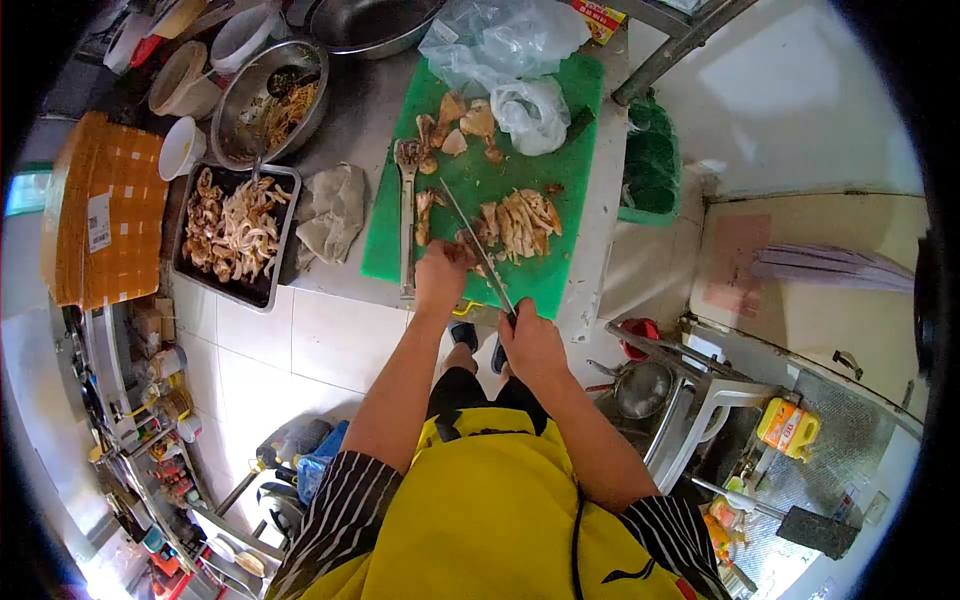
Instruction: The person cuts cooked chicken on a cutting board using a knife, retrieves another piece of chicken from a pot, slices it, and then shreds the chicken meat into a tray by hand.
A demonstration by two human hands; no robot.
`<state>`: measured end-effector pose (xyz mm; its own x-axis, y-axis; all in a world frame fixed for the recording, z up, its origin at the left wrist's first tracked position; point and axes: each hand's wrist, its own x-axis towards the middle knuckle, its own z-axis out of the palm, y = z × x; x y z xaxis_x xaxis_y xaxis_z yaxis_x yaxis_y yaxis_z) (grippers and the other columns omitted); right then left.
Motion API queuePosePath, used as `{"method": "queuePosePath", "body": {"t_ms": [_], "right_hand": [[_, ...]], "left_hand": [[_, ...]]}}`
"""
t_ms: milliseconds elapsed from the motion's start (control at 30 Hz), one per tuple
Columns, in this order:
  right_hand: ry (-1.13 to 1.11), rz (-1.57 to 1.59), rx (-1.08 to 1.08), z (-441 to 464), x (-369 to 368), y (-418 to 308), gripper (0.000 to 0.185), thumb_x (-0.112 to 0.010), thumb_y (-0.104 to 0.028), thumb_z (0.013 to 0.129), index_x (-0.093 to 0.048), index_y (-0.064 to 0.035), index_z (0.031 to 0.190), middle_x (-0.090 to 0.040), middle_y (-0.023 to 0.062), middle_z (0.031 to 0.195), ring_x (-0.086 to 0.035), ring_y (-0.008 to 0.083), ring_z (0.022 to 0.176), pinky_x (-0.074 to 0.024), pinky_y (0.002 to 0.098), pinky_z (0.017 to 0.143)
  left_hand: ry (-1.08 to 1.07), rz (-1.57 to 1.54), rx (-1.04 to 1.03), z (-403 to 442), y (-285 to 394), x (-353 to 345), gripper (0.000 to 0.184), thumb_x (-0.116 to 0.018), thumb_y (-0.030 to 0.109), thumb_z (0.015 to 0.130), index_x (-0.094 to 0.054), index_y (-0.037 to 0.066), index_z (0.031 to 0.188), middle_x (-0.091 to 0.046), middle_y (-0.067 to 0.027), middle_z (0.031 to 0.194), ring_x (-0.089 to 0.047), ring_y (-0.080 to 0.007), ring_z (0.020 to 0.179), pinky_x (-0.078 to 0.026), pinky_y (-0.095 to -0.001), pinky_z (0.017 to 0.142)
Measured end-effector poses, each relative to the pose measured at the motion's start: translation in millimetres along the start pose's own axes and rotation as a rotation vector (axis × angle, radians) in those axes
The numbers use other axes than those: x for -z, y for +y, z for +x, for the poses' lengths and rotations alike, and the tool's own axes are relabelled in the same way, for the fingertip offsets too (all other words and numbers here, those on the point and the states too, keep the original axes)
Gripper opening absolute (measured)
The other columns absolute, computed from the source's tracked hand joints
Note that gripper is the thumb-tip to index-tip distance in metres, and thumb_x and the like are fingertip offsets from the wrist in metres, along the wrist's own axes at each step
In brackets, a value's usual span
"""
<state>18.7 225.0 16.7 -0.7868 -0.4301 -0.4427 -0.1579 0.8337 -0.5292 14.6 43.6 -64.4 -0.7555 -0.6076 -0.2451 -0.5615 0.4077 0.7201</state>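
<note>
My right hand (532, 340) is closed round the handle of a knife (474, 236), whose blade slants up and left over the green cutting board (385, 235). My left hand (442, 272) has its fingers curled on a piece of cooked chicken (468, 240), right beside the blade and partly covering the meat. Sliced chicken (528, 224) lies in a pile right of the knife. Farther up the board are several chicken pieces (478, 120) and bones. Metal tongs (407, 215) rest along the board's left side, near my left hand.
A black tray (284, 245) of shredded meat sits left, with a grey cloth (331, 212) beside it. Behind are a steel bowl (315, 105) with food and a white cup (182, 148). A clear plastic bag (530, 112) covers the board's far end. A green bin (650, 165) stands right.
</note>
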Motion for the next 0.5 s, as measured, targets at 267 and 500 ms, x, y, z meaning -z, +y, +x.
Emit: {"method": "queuePosePath", "body": {"t_ms": [267, 500], "right_hand": [[0.000, -0.067, -0.125, 31.5, -2.4, -5.9, 0.035, -0.055, -0.030, 0.095, -0.043, 0.0026, 0.101, -0.066, 0.0262, 0.080, -0.067, 0.0423, 0.074, -0.0555, 0.0495, 0.064], [0.052, 0.020, -0.098, 37.2, -15.3, -7.3, 0.035, -0.054, -0.032, 0.095, -0.043, 0.0010, 0.102, -0.066, 0.0258, 0.080, -0.067, 0.0420, 0.076, -0.0552, 0.0498, 0.066]], "left_hand": [[-0.111, 0.169, -0.025, -0.1, 19.9, 9.6, 0.026, -0.066, 0.021, 0.081, -0.057, 0.002, 0.096, -0.068, -0.0217, 0.086, -0.066, -0.0415, 0.084, -0.053, -0.0494, 0.070], [-0.062, 0.074, -0.015, -12.0, 5.2, 3.3, 0.023, -0.068, 0.020, 0.080, -0.060, 0.002, 0.092, -0.068, -0.0189, 0.084, -0.067, -0.0374, 0.081, -0.054, -0.0442, 0.069]]}}
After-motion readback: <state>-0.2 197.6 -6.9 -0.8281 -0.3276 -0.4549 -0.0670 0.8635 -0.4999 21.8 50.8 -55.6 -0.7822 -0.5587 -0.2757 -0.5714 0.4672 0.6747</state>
